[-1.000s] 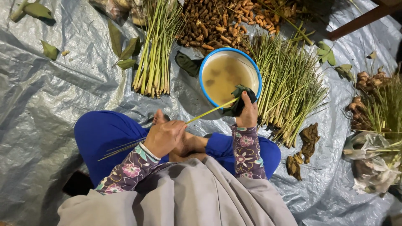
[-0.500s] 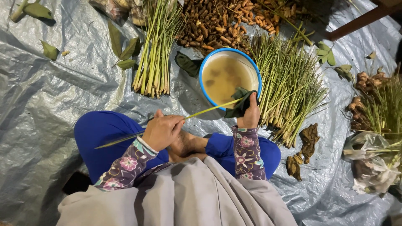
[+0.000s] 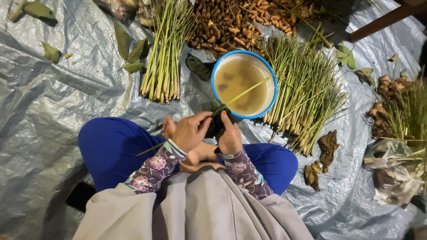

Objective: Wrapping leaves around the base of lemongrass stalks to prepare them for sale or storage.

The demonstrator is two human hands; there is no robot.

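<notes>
I sit cross-legged in blue trousers on a grey plastic sheet (image 3: 58,111). My left hand (image 3: 190,131) grips a long green lemongrass stalk (image 3: 247,91) that slants up over a blue-rimmed bowl (image 3: 267,71) of murky brown water. My right hand (image 3: 230,138) holds a dark green cloth (image 3: 218,122) pressed around the stalk, just below the bowl's near rim. Both hands meet at the cloth, almost touching. The stalk's thin tail pokes out behind my left wrist.
A bundle of lemongrass stalks (image 3: 162,58) lies to the left of the bowl, a bigger spread (image 3: 302,93) to its right. Brown roots (image 3: 235,22) are heaped at the back. Loose leaves (image 3: 129,49), ginger-like roots (image 3: 387,89) and a crumpled bag (image 3: 393,173) lie around.
My left hand slid up the stalk toward the bowl and now meets my right hand at the cloth. The stalk's tip has moved out over the water.
</notes>
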